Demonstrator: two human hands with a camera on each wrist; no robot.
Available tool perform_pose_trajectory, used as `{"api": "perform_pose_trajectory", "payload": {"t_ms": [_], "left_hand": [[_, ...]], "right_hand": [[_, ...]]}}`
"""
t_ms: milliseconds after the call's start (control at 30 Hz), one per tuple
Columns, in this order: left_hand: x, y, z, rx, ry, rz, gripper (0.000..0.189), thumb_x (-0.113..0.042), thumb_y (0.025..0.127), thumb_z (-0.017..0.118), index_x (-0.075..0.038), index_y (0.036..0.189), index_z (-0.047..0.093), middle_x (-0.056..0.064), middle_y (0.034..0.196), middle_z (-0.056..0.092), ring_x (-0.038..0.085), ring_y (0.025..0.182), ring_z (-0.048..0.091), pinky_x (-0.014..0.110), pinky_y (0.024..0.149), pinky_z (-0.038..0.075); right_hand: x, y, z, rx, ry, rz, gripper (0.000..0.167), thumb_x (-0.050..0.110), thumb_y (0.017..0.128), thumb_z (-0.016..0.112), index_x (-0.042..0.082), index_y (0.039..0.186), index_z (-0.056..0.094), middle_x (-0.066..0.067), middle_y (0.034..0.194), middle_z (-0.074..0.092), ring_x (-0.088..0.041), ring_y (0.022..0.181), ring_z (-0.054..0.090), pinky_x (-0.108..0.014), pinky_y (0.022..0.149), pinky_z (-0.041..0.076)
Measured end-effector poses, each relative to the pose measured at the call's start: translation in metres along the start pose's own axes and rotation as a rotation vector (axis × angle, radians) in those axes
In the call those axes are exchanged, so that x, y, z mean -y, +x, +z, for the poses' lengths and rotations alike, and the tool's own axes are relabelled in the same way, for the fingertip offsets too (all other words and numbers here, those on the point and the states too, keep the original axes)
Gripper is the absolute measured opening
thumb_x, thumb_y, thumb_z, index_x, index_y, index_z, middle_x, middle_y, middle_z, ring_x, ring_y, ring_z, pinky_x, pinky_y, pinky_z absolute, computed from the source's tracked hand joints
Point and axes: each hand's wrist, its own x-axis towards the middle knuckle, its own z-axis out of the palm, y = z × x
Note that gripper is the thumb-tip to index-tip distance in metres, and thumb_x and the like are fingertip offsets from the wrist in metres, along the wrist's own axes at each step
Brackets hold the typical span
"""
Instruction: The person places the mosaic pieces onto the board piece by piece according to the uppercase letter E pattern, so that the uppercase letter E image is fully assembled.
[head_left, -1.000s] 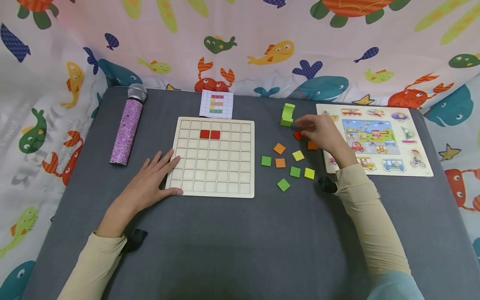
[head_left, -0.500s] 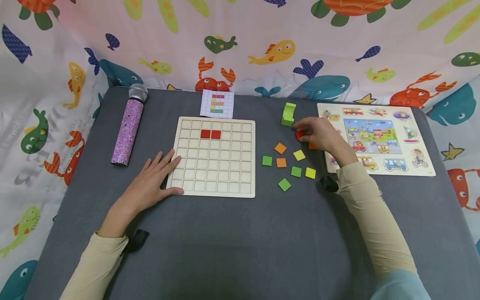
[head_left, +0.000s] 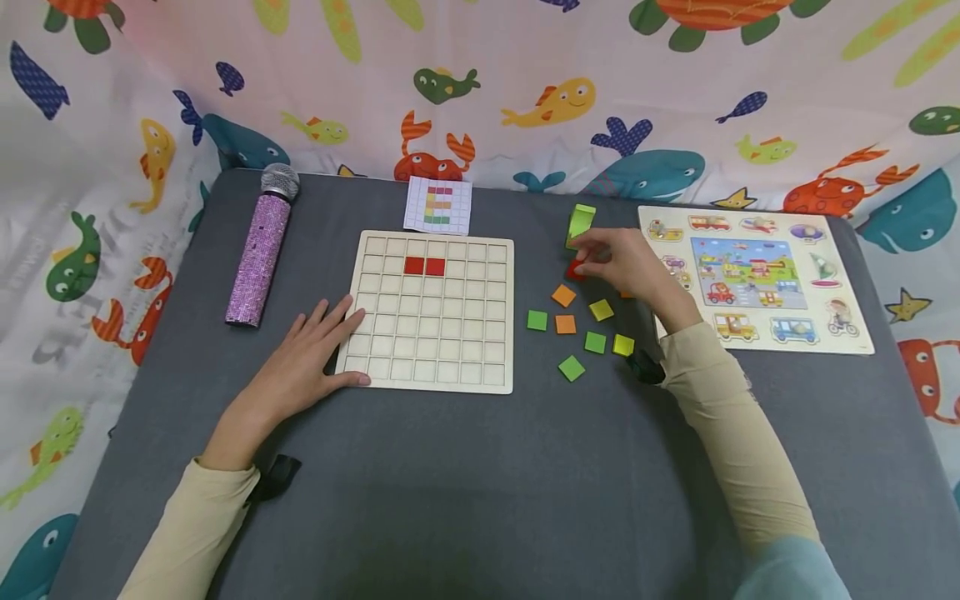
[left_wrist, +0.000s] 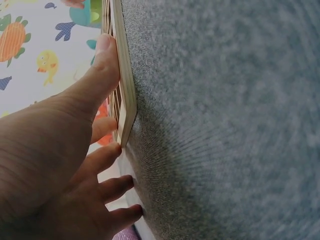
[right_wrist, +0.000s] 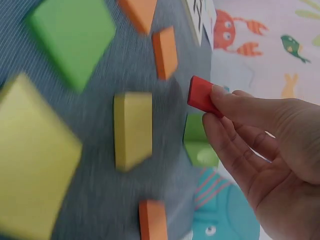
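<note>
Between thumb and fingers my right hand [head_left: 626,265] pinches a red square tile [right_wrist: 202,94], held just off the cloth in the right wrist view. My left hand [head_left: 303,358] lies spread with straight fingers on the left edge of a wooden grid board [head_left: 442,333]; its thumb rests on the near left corner. Two red tiles [head_left: 424,266] sit side by side in the board's second row from the top. Right of the board lie loose tiles: green [head_left: 537,320], orange [head_left: 565,324] and yellow [head_left: 623,345]. Another orange tile is mostly hidden behind my right hand.
Behind the board lies a pattern card [head_left: 438,207] with coloured squares. A light green block [head_left: 581,223] stands beyond my right hand. To the right is a picture puzzle board [head_left: 753,279]; at the far left lies a sparkly purple microphone [head_left: 260,250].
My right hand has picked up the red tile and carried it slightly left, away from the puzzle board. My left hand stays on the grid board.
</note>
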Motion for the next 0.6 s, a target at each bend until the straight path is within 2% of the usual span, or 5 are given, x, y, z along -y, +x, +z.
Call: {"api": "perform_pose_trajectory", "payload": {"t_ms": [167, 600], "left_hand": [[0.000, 0.001, -0.001, 0.008, 0.008, -0.004, 0.093, -0.039, 0.082, 0.078, -0.008, 0.155, 0.028, 0.014, 0.163, 0.014, 0.045, 0.147, 0.008, 0.062, 0.116, 0.007], [-0.001, 0.001, -0.002, -0.002, 0.015, 0.001, 0.093, -0.041, 0.082, 0.077, -0.009, 0.155, 0.029, 0.014, 0.163, 0.015, 0.045, 0.147, 0.010, 0.062, 0.116, 0.008]], "right_hand": [[0.016, 0.010, 0.011, 0.027, 0.027, -0.025, 0.032, 0.000, 0.088, 0.071, -0.001, 0.119, 0.067, -0.014, 0.095, 0.068, -0.029, 0.089, 0.066, -0.044, 0.084, 0.055], [0.064, 0.044, 0.042, 0.089, 0.093, -0.189, 0.031, 0.000, 0.089, 0.070, -0.002, 0.119, 0.067, -0.012, 0.094, 0.068, -0.023, 0.087, 0.064, -0.037, 0.081, 0.054]]}}
